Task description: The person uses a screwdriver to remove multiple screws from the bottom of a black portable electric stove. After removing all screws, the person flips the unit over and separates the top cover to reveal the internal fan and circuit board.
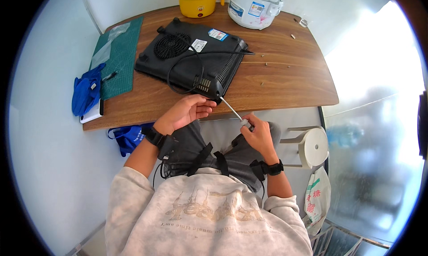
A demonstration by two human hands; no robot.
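A black induction cooker [178,64] lies upside down on the wooden table, its round fan grille and vents facing up. Its black power cord [203,73] loops across the underside. My left hand [191,110] is at the near corner of the cooker, fingers curled against the edge. In my right hand [257,133] is a screwdriver [232,108], gripped by its handle beyond the table's front edge. The long metal shaft slants up to the left. Its tip meets the cooker's near right corner; the exact contact is too small to make out.
A yellow electric pot [199,4] and a white rice cooker [254,8] stand at the back. Left lie a green cutting mat [120,64] and a blue bag [87,91]. Small bits [266,64] dot the table [294,73]. A white stool [312,148] stands below right.
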